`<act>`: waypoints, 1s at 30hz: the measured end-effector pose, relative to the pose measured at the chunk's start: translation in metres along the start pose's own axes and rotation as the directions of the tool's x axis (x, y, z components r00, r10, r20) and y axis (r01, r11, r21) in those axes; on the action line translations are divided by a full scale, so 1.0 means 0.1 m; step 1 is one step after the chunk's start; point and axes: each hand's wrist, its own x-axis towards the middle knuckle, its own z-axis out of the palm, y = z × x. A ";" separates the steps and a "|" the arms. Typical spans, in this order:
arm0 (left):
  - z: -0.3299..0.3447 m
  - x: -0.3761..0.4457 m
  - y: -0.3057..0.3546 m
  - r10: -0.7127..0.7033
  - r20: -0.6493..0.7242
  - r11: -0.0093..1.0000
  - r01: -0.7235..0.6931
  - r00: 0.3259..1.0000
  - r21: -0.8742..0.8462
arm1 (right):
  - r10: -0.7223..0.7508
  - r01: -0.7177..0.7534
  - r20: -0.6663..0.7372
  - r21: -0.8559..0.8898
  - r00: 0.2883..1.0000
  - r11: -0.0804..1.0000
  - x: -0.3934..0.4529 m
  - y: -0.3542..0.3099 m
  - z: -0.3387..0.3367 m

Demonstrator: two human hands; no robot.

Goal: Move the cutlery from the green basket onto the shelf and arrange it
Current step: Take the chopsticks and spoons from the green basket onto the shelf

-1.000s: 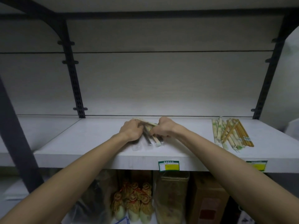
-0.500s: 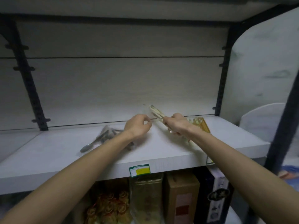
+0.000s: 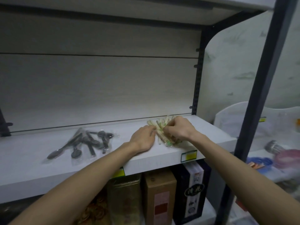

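Pale wrapped chopsticks (image 3: pixel 159 134) lie in a heap on the white shelf (image 3: pixel 203 135), near its right end. The right hand (image 3: pixel 179 129) pinches them from above; the left hand (image 3: pixel 143 140) rests on the shelf, fingertips touching the heap. Dark wrapped spoons (image 3: pixel 87 143) lie left of the chopsticks.

Two hands (image 3: pixel 143 139), one shelf (image 3: pixel 203 135), one heap of wrapped chopsticks (image 3: pixel 160 129), three boxes (image 3: pixel 159 195), two price labels (image 3: pixel 189 155)
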 end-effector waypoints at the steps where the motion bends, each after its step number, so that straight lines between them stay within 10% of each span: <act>1: 0.01 0.00 0.00 -0.011 -0.013 1.000 0.011 1.000 -0.006 | -0.007 0.007 -0.002 -0.008 1.000 1.000 0.01 0.01 -0.01; 12: -0.42 -0.28 -0.20 0.065 -0.338 0.969 0.021 0.939 0.245 | -0.271 0.225 -0.143 -0.275 0.952 0.935 0.09 -0.42 0.15; 20: -1.51 -1.47 -0.90 0.366 -0.704 0.903 -0.051 0.609 0.426 | -0.455 0.523 -0.554 -0.042 0.697 0.851 -0.20 -1.73 0.72; 30: -2.96 -3.87 -1.99 0.551 -0.760 0.801 0.039 0.344 0.598 | -0.498 0.848 -0.775 0.088 0.388 0.523 -1.68 -4.46 1.79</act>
